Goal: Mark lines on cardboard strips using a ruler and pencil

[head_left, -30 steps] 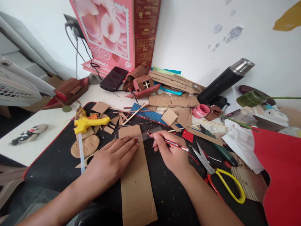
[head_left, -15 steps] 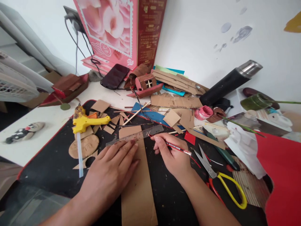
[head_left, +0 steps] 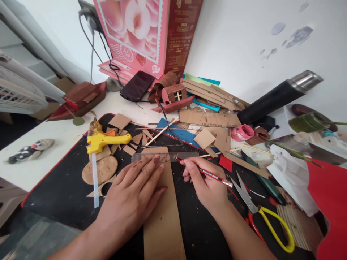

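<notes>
My left hand [head_left: 135, 191] lies flat with its fingers stretched out. Its fingertips press on a clear ruler [head_left: 173, 156], which lies across a long strip of brown cardboard [head_left: 164, 231]. Pinched in my right hand [head_left: 207, 180] is a red and black pencil [head_left: 213, 174]. The pencil's tip is close to the right part of the ruler, beside the cardboard strip; whether it touches I cannot tell. Part of the ruler and the left edge of the strip are hidden under my left hand.
A yellow glue gun [head_left: 101, 138] rests left of my hands, above a round clay piece [head_left: 100, 169]. Scissors [head_left: 257, 211] lie open at the right. Behind are cardboard scraps [head_left: 204, 138], a small model boat [head_left: 175, 99], a phone [head_left: 137, 86] and a leaning black flask [head_left: 276, 97].
The ruler has turned from a slant to nearly straight across the cardboard strip. My right hand still holds the pencil near it. The whole view has shifted slightly.
</notes>
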The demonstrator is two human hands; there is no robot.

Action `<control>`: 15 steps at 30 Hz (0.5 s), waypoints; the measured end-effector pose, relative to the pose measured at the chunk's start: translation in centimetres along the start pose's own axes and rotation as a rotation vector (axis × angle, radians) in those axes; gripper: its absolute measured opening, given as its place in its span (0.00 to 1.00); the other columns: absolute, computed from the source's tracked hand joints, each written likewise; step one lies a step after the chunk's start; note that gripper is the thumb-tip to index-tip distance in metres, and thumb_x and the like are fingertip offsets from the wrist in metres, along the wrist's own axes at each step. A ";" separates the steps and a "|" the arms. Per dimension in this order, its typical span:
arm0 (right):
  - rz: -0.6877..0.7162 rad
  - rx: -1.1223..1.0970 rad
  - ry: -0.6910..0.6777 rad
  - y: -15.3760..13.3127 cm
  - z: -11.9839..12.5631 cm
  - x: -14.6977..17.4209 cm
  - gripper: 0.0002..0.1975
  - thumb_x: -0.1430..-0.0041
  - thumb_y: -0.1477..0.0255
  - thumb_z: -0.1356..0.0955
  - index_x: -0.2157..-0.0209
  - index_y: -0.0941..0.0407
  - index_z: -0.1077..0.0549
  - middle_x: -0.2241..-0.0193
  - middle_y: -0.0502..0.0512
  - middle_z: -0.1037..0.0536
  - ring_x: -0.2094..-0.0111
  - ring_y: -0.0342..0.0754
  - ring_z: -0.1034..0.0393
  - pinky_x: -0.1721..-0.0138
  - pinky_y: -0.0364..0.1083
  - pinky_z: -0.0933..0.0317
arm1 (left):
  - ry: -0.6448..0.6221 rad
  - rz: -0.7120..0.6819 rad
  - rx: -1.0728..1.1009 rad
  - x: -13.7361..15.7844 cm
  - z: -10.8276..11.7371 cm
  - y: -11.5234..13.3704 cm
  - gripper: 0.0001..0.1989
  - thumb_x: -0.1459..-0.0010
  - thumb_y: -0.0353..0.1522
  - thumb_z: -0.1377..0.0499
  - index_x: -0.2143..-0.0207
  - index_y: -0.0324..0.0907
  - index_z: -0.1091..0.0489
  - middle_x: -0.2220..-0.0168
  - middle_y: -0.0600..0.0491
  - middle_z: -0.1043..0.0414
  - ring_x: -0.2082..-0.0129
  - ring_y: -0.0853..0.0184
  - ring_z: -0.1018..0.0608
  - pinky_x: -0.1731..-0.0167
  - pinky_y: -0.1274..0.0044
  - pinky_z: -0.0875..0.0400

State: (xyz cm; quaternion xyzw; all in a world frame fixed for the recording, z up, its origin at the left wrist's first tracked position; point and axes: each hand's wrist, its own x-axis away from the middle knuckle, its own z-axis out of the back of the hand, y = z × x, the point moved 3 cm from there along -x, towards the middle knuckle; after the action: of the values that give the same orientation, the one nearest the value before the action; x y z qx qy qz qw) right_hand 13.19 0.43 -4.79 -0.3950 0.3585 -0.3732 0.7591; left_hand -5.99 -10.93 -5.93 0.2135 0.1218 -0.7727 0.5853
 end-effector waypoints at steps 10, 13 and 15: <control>-0.011 0.035 -0.020 0.0 0.1 0.1 0.15 0.19 0.64 0.33 0.59 0.53 0.15 0.73 0.52 0.14 0.78 0.47 0.19 0.73 0.45 0.23 | 0.001 0.034 0.034 0.2 -0.4 -0.1 0.17 0.23 0.33 0.42 0.39 0.35 0.22 0.37 0.42 0.19 0.41 0.52 0.17 0.44 0.61 0.25; -0.006 0.034 -0.022 0.0 0.1 0.1 0.13 0.20 0.67 0.32 0.58 0.54 0.16 0.73 0.52 0.14 0.78 0.47 0.19 0.74 0.44 0.24 | -0.015 0.018 0.028 0.2 -0.5 -0.1 0.18 0.22 0.33 0.43 0.38 0.34 0.24 0.36 0.42 0.20 0.39 0.51 0.18 0.43 0.61 0.25; -0.003 0.024 -0.012 0.0 0.1 0.1 0.12 0.21 0.69 0.31 0.58 0.54 0.16 0.73 0.51 0.14 0.77 0.46 0.19 0.74 0.43 0.25 | -0.018 0.000 0.027 0.2 -0.5 0.0 0.18 0.21 0.34 0.44 0.37 0.33 0.25 0.35 0.42 0.20 0.38 0.51 0.18 0.42 0.61 0.26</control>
State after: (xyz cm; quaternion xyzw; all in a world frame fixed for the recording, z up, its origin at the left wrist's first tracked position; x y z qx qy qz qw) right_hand 13.32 0.38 -4.81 -0.3886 0.3488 -0.3761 0.7654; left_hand -5.95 -10.85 -6.49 0.2143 0.1059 -0.7762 0.5834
